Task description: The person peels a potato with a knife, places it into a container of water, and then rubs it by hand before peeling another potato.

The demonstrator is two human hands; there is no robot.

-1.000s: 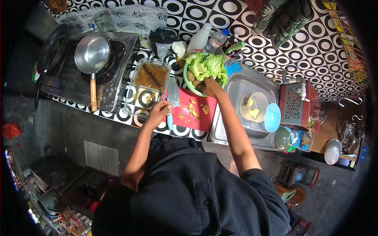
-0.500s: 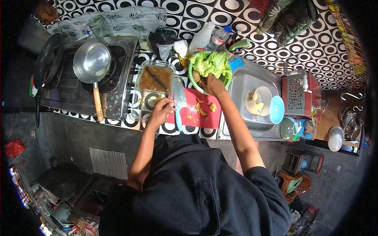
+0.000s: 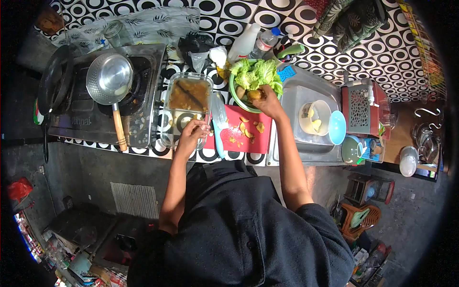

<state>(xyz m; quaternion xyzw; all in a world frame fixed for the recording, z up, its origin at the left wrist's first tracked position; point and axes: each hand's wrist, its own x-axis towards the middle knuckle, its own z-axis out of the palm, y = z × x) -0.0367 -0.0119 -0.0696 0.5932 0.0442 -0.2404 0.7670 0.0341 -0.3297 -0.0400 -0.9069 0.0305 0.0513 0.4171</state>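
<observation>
My right hand (image 3: 269,103) is at the front right rim of a green bowl (image 3: 234,97), its fingers closed round a brown potato (image 3: 255,95). Leafy lettuce (image 3: 260,75) fills the back of that bowl. My left hand (image 3: 192,134) hovers by the front right corner of a glass container, its fingers curled together; what they hold, if anything, is too small to name. Just right of it lies a knife (image 3: 219,138) with a light blue handle, along the left edge of a red cutting board (image 3: 258,142). Yellowish peelings (image 3: 245,129) are scattered on the board.
A stove (image 3: 69,128) with a steel pan (image 3: 109,79) stands left. Behind the left hand is a container of brown liquid (image 3: 189,95). A sink (image 3: 291,150) on the right holds a clear tub (image 3: 311,115) and a blue bowl (image 3: 337,127). Bottles (image 3: 264,44) stand behind.
My right hand has drawn slightly back and right, and a brown potato now shows at its fingertips. My left hand has stayed in nearly the same place.
</observation>
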